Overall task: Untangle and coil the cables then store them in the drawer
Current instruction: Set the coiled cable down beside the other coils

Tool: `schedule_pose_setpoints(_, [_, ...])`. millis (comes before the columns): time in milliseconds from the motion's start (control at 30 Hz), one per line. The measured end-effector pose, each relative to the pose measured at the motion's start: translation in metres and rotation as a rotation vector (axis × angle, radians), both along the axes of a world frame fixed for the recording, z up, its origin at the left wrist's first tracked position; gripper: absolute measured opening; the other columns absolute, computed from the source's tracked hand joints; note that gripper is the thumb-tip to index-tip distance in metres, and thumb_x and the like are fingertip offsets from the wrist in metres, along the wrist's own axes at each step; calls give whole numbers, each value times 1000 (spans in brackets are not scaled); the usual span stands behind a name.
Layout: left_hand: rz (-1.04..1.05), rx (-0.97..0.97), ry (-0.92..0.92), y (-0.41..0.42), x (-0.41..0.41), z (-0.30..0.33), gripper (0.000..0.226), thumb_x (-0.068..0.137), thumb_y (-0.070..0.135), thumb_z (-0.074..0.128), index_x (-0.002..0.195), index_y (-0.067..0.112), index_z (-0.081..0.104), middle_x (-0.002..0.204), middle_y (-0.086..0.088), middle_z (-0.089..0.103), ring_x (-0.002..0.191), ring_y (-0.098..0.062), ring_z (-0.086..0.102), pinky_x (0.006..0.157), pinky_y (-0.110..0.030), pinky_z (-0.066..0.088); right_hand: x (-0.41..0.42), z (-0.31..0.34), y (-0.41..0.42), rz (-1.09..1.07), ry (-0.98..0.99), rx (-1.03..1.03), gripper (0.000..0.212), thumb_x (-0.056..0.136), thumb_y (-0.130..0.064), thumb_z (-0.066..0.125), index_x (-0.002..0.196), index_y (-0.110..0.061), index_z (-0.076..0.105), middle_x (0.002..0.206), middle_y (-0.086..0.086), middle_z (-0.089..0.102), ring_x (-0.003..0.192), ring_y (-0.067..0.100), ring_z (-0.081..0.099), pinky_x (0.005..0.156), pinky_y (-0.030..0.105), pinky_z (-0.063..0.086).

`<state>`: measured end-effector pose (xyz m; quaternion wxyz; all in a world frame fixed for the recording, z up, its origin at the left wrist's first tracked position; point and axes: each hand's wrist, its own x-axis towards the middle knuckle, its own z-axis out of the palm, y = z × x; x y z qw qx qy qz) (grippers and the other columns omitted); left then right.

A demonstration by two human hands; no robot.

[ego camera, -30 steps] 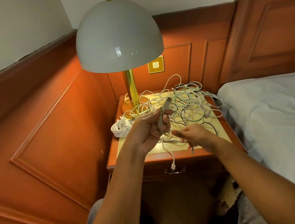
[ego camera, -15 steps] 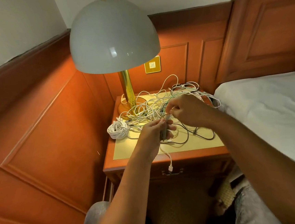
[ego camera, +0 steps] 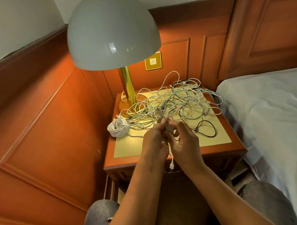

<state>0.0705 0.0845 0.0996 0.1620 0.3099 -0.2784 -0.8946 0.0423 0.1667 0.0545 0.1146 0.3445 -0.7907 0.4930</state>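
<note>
Hands, left (ego camera: 154, 141) and right (ego camera: 184, 141), pinch one cable (ego camera: 169, 128) above the nightstand (ego camera: 219, 151) front edge.

A lamp (ego camera: 128, 89) was set at the back left of the counter (ego camera: 173, 156). A tangle of cables (ego camera: 179, 102) was spread across the counter's middle and back right. A coiled cable (ego camera: 118, 128) was laid at the left edge. Both hands, the left hand (ego camera: 154, 144) and the right hand (ego camera: 184, 143), were held together before the tangle. A bed (ego camera: 270, 119) was placed to the right.
</note>
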Motion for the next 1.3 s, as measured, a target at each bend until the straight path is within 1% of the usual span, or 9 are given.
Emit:
schedule_pose_setpoints(233, [-59,-277,-102,4,2,-4,28,90,-13,34,73,-4,54,67,-10,46,52,-10,48,48,-16,42,-2,2,-4,-114,-149,-145,9,87,-6,68,93,-12,66,81,-5,67,73,6,61,64,4,43])
schedule_pose_setpoints(433, [-185,-584,-92,-2,7,-3,21,96,0,49,86,-4,67,76,-16,68,68,-21,70,63,-27,57,-1,6,-1,-175,-259,-210,8,90,-11,67,98,-14,67,87,-2,72,78,9,68,67,26,59])
schedule_pose_setpoints(567, [-41,-1022,-163,2,10,-10,26,89,24,59,85,3,74,77,-15,72,75,-33,70,68,-41,58,1,10,-3,-161,-316,-256,8,90,-11,67,97,-15,67,86,0,73,76,4,69,63,17,56])
schedule_pose_setpoints(733, [138,-1297,-222,13,31,5,25,96,19,57,78,12,71,68,1,70,65,-18,67,63,-45,55,0,22,-1,-117,-443,-351,9,89,-10,66,90,-19,66,78,-8,69,68,-3,65,58,10,49])
schedule_pose_setpoints(867, [208,-1510,-180,-3,51,23,11,96,20,58,95,17,69,103,6,71,91,-4,66,80,-14,50,-14,33,15,-26,-544,-333,14,89,-11,67,87,-24,65,80,-4,69,70,2,65,59,13,52])
schedule_pose_setpoints(967, [-94,-1730,-283,-25,42,21,47,92,31,64,134,17,51,136,-1,53,125,-13,45,97,-18,32,-13,39,24,84,-560,-286,12,88,-10,68,88,-21,66,79,-2,70,70,2,66,60,12,51])
schedule_pose_setpoints(1067, [-389,-1669,-234,-34,33,16,40,94,27,61,131,16,53,127,-3,59,112,-13,54,82,-8,37,-11,43,28,137,-566,-254,12,87,-9,69,88,-21,67,80,1,70,71,4,66,60,12,51])
schedule_pose_setpoints(1200, [-508,-1380,-155,-36,30,6,17,96,18,57,97,3,65,78,-7,61,71,-18,55,67,-32,44,-16,45,36,151,-605,-236,11,87,-6,68,91,-16,67,80,1,68,64,-3,61,52,10,45])
schedule_pose_setpoints(1300, [-534,-1197,-83,-30,33,4,17,97,15,57,93,-1,63,71,-6,53,64,-13,47,61,-28,39,-19,46,40,194,-651,-234,12,87,-5,67,92,-15,68,80,2,68,63,-1,61,51,11,43])
